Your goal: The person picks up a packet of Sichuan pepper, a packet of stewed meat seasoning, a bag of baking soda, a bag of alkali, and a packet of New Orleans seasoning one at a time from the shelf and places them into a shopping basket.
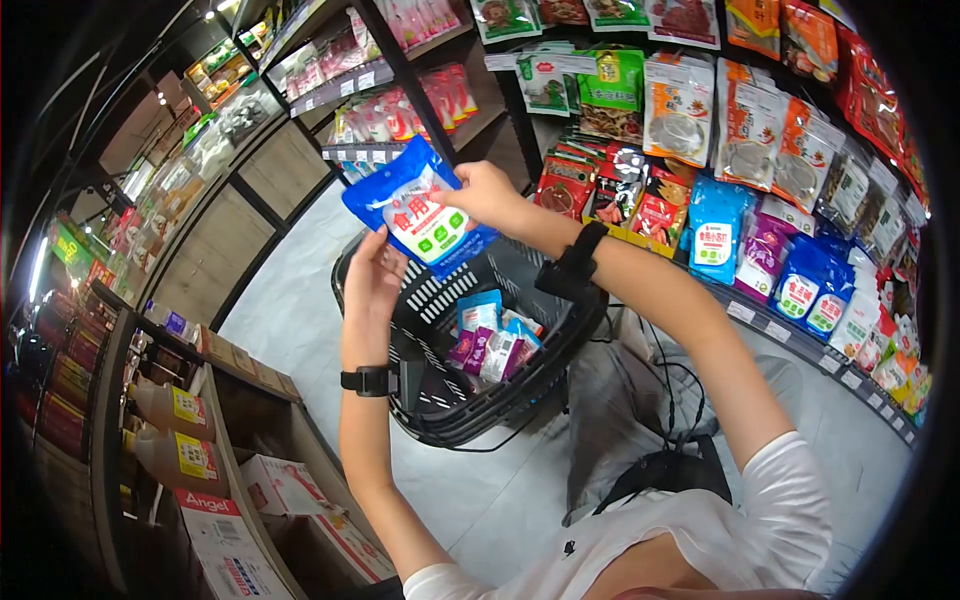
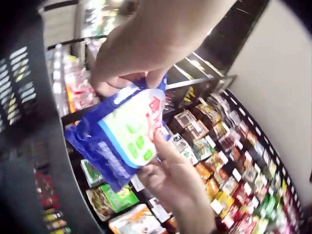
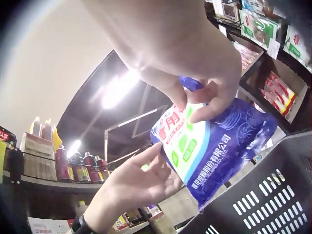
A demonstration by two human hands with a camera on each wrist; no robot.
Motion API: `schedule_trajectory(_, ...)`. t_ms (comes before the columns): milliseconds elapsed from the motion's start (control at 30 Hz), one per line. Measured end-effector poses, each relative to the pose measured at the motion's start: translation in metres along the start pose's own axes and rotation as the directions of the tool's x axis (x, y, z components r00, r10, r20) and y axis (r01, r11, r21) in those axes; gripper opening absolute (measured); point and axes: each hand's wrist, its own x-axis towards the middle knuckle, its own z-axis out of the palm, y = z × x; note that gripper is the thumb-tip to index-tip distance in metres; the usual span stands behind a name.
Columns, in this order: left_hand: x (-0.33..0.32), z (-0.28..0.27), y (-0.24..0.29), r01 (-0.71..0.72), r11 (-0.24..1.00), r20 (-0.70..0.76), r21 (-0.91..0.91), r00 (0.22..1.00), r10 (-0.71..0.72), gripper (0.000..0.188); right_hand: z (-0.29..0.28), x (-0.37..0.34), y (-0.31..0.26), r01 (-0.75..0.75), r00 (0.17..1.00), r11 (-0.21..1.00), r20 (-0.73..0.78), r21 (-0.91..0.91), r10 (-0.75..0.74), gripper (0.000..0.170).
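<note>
A blue plastic packet (image 1: 432,232) with a white front panel, red characters and green marks is held up over the shopping basket (image 1: 408,425). My right hand (image 1: 485,195) grips its upper right edge, the thumb on the front. At the left edge, my left hand (image 1: 375,275) pinches the same packet between thumb and fingers. In the right wrist view the packet (image 3: 214,151) is tilted, its lower corner close to the basket wall (image 3: 273,204). Inside the basket lie a light blue packet (image 1: 480,308) and purple packets (image 1: 497,352).
On the right, a shelf holds similar blue packets (image 1: 815,290), a light blue packet (image 1: 715,235) and hanging spice bags (image 1: 680,105). Jugs (image 1: 175,455) and cartons (image 1: 225,540) fill the shelving at left. The tiled floor (image 1: 285,270) runs between the shelves.
</note>
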Motion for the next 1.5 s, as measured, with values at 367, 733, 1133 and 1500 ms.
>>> schedule_trajectory(367, 0.065, -0.091, -0.075, 0.275, 0.961, -0.307, 0.035, 0.918, -0.252, 0.012, 0.074, 0.055, 0.137, -0.351, 0.923, 0.914, 0.093, -0.203, 0.374, 0.04)
schedule_trajectory(733, 0.065, -0.085, -0.116, 0.574, 0.794, -0.375, 0.201, 0.794, -0.479, 0.024, 0.08, 0.008, 0.169, -0.413, 0.708, 0.716, 0.296, -0.564, 0.641, 0.028)
schedule_trajectory(1133, 0.053, -0.097, -0.145, 0.668, 0.689, -0.476, 0.283, 0.721, -0.504, 0.026, 0.095, -0.005, 0.181, -0.103, 0.585, 0.582, 0.425, -0.806, 0.691, 0.023)
schedule_trajectory(1500, 0.062, -0.105, -0.147, 0.662, 0.703, -0.453, 0.26, 0.727, -0.516, 0.021, 0.097, 0.012, 0.213, -0.327, 0.73, 0.46, 0.088, -0.826, 0.678, 0.033)
